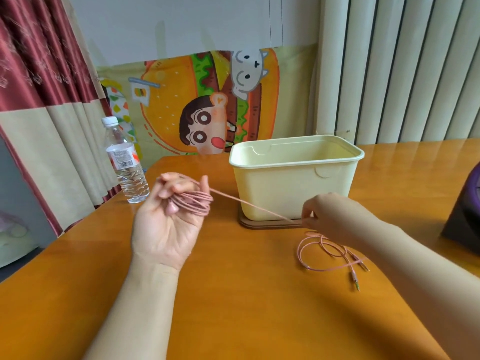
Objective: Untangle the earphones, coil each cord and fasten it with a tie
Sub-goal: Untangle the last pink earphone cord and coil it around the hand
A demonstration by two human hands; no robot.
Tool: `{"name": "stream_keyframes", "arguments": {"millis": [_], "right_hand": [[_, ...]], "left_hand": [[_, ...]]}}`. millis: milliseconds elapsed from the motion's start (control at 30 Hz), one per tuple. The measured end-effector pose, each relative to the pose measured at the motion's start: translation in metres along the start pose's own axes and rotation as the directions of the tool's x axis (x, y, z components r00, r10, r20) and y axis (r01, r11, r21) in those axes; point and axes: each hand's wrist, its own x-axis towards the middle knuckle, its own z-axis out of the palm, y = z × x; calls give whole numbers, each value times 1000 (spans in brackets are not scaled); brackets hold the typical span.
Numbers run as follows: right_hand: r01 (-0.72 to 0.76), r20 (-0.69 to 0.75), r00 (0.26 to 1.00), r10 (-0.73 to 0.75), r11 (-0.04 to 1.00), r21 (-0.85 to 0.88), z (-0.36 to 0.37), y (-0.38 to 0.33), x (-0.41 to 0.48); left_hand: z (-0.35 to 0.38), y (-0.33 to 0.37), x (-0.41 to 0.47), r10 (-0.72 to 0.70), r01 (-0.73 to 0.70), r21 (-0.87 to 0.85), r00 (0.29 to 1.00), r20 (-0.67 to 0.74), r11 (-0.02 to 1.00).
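The left hand, raised to the left of the yellow bin, has its fingers curled around a coil of pink earphone cord. From the coil one strand runs tight across the front of the bin to the right hand, which pinches it low at the bin's front right corner. The loose rest of the cord lies on the table in front of the bin, under the right forearm, with its plugs nearest to the person.

The step in hand seems to be the winding. To do it well, the right hand should let the strand slide with light tension, so each turn lies beside the others. The loose rest has crossing loops, so it may catch. No tie is visible.
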Motion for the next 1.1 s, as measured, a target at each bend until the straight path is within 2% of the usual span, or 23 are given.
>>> {"name": "stream_keyframes", "arguments": {"millis": [67,133,233,300,333,367,433,467,500,533,567,600,667,700,767,867,900,933,967,1000,1033,1067,1100], "right_hand": [[4,48,999,-1,999,-45,0,-2,-3],[25,80,997,-18,996,-88,-2,-7,-4],[68,61,996,-61,991,-115,-4,-14,-5],[87,-85,992,-94,993,-73,-8,-15,-5],[121,-213,969,-125,992,-29,-11,-17,-5],[193,-364,914,-177,981,8,-14,-20,-6],[355,-607,749,-265,935,30,-23,-30,-11],[419,-695,667,-268,906,53,-27,-36,-15],[472,-749,615,-245,876,101,-31,-42,-19],[516,-768,605,-211,838,176,-34,-48,-24],[548,-751,635,-180,790,274,-38,-53,-28],[551,-689,706,-165,739,387,-40,-58,-32],[457,-453,867,-206,690,561,-39,-67,-37],[402,-332,911,-243,697,593,-36,-69,-38],[335,-205,942,-266,705,625,-29,-72,-37],[281,-151,957,-248,655,702,-27,-69,-34],[276,-135,956,-262,637,719,-28,-69,-34],[270,-119,953,-278,608,746,-30,-68,-34],[253,-107,953,-283,555,793,-33,-68,-34],[214,-93,959,-267,467,858,-36,-68,-33],[152,-69,970,-232,360,921,-38,-66,-31],[96,-48,982,-183,265,960,-42,-63,-29],[73,-45,990,-131,216,974,-46,-58,-27]], "left_hand": [[-2,2,3,167,-175,-24,964,-206,984],[-3,-2,6,222,-228,11,933,-283,973],[1,-10,6,168,-147,98,953,-252,984],[8,-19,2,95,-61,158,972,-213,986],[11,-24,1,57,-22,171,978,-198,985],[15,-29,-1,18,17,182,981,-192,983],[19,-39,-3,-47,90,209,978,-201,974],[20,-42,-3,-68,117,234,976,-209,965],[19,-44,-2,-74,133,283,975,-210,950],[19,-46,-1,-60,134,355,976,-210,925],[18,-48,0,-26,117,432,978,-209,894],[17,-49,0,19,87,500,979,-204,862],[16,-53,0,119,23,641,977,-177,767],[15,-55,0,170,-15,737,976,-136,676],[14,-59,-1,238,-98,880,971,-18,465],[12,-62,-2,311,-192,945,945,105,263],[10,-61,-2,352,-218,967,922,160,130],[9,-59,-3,379,-226,972,896,231,-58],[7,-57,-4,360,-231,950,885,295,-211],[5,-56,-4,319,-236,933,892,319,-272],[4,-54,-3,272,-226,943,917,291,-245],[6,-53,-4,220,-185,973,952,213,-140],[10,-53,-5,148,-103,994,984,96,35]]}}
